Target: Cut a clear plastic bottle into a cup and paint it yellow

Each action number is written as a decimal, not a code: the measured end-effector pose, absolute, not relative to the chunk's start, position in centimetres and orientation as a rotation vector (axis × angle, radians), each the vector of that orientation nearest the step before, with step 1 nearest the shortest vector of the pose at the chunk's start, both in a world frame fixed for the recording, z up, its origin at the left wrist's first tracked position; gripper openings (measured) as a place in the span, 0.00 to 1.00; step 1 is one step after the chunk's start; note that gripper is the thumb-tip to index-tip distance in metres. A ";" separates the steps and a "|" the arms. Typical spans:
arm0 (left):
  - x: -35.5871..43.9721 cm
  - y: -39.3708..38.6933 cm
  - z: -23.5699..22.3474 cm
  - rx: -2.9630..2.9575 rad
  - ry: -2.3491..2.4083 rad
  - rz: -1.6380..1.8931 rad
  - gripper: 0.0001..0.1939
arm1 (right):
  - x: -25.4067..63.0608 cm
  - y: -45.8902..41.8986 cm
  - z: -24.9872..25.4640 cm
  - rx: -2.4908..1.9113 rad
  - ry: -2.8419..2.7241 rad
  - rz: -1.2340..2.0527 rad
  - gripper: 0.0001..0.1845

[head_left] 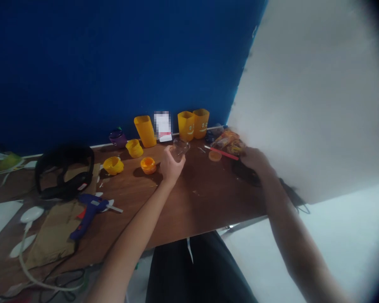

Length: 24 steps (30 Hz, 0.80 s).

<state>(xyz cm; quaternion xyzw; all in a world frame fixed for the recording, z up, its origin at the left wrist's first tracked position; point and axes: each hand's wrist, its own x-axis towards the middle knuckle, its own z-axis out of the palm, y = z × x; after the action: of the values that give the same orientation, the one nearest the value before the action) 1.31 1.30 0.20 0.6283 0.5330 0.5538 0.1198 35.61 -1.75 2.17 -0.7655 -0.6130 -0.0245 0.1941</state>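
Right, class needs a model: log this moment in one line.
left hand: holds clear cup | right hand: beside packet, grip unclear | nearby: orange pot, red stick

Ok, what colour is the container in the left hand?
The container in the left hand looks clear and see-through; the head view shows it best.

The wall (129, 54) is deep blue, the surface (202, 189) dark reddish brown. Two yellow cups (199, 118) carry white-eyed smiling faces (204, 126). The held cup (179, 148) is clear; the small jar (148, 167) orange, the pot (117, 139) purple, the stick (223, 153) red with a white tip (206, 147), the glue gun (89, 214) blue, the headset (61, 190) black.
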 end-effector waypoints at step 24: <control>1.2 2.0 -0.8 2.104 1.723 1.591 0.32 | 30.4 -5.7 6.4 -2.524 -2.077 -0.016 0.29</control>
<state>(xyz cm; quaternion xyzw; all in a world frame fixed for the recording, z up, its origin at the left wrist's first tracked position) 1.18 1.96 -0.76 0.6678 0.5470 0.5048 -0.0047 30.38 -5.69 6.37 -0.7705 -0.6342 -0.0050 -0.0637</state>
